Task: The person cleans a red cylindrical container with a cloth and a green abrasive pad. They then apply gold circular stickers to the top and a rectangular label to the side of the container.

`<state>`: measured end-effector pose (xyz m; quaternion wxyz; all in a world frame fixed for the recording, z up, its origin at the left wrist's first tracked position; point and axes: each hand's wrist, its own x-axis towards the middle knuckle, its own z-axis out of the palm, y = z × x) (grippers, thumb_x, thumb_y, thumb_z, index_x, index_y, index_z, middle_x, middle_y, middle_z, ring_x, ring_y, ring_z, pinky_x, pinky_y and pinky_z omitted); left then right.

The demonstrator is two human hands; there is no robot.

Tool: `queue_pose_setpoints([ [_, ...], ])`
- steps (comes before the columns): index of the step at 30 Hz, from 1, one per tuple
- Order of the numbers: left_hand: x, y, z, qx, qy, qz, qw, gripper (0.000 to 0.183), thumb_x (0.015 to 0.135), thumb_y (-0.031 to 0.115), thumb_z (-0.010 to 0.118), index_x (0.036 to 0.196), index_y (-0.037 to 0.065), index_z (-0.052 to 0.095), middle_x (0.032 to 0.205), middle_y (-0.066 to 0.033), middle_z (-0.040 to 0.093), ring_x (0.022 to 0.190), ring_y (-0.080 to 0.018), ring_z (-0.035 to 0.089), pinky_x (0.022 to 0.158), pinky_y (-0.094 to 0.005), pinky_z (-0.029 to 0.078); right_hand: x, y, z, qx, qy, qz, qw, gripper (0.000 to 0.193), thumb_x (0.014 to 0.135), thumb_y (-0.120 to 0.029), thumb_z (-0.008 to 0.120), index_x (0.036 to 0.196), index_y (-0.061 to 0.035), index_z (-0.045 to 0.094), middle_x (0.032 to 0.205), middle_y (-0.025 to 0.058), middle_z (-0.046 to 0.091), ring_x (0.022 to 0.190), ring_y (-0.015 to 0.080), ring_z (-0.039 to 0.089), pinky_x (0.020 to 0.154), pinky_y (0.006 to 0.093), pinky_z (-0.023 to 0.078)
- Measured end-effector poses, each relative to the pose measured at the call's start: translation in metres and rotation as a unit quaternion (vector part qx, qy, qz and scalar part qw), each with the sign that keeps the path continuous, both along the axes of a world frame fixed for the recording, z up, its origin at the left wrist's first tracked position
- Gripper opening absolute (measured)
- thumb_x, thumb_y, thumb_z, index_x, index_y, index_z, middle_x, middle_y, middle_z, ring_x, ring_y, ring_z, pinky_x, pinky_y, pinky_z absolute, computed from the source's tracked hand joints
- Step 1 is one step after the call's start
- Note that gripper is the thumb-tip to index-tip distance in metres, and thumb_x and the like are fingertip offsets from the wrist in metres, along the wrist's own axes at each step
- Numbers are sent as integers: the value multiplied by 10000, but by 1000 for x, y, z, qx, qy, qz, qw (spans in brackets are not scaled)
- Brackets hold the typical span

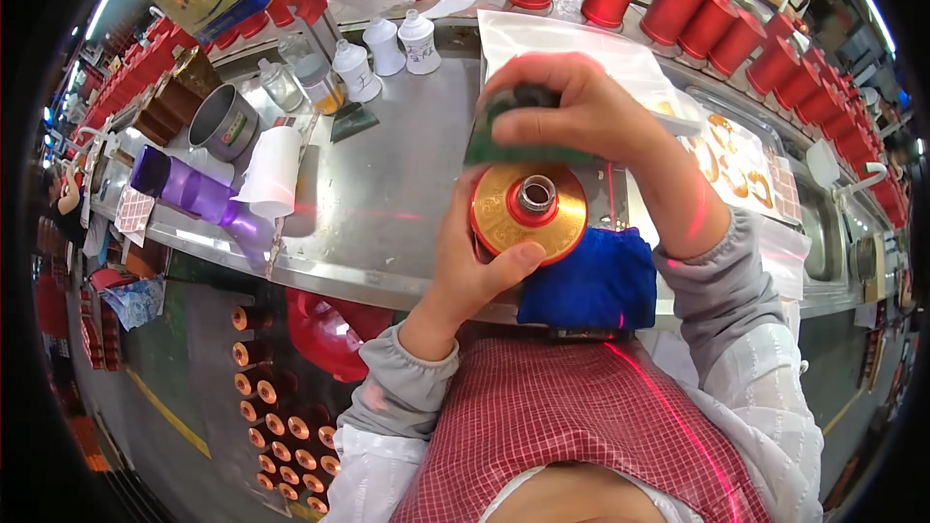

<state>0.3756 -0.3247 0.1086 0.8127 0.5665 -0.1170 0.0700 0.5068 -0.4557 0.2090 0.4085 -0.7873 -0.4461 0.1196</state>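
My left hand [467,266] is wrapped around a red bottle [504,211], its thumb lying on the gold patterned shoulder. The bottle's bare, uncapped neck faces up toward me. Just beyond the neck, my right hand [591,107] grips a dark green flat-edged piece [492,147]. Motion blurs that piece, and my fingers hide part of it, so its exact kind does not show. Whether it touches the bottle I cannot tell. A blue cloth [596,281] lies at the bench edge, right beside the bottle.
The metal bench [387,184] holds several white bottles [358,73], a paper roll [273,169], a purple flask [179,184], a grey pot [225,121] and a dark green slab [354,122]. Red bottles [675,5] line the far conveyor. A white sheet [533,39] lies ahead; a red basin [329,334] sits below.
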Motion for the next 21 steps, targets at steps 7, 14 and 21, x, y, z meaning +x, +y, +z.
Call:
queue_pose_setpoints([
  [7, 4, 7, 2, 19, -1, -26, 999, 811, 710, 348, 788, 1319, -17, 395, 1210, -121, 540, 1119, -197, 538, 965, -334, 426, -6, 11, 3, -14, 9, 59, 998, 284, 787, -154, 724, 1027, -22, 651, 833, 32, 661, 799, 99, 592, 736, 265, 486],
  [14, 7, 8, 1, -3, 10, -49, 999, 839, 702, 350, 795, 1326, -23, 376, 1233, -120, 519, 1140, -193, 525, 975, -331, 419, -13, -8, -19, 29, 18, -150, 988, 235, 809, -183, 717, 967, -22, 651, 850, 40, 671, 765, 110, 597, 706, 284, 493],
  [21, 11, 15, 1, 0, -15, -63, 998, 1008, 701, 432, 804, 1413, -22, 254, 1292, -144, 467, 1196, -220, 483, 1028, -353, 375, -36, -26, -27, 138, 141, -194, 961, 291, 847, -213, 701, 1022, 13, 647, 851, 28, 650, 786, 69, 577, 714, 230, 486],
])
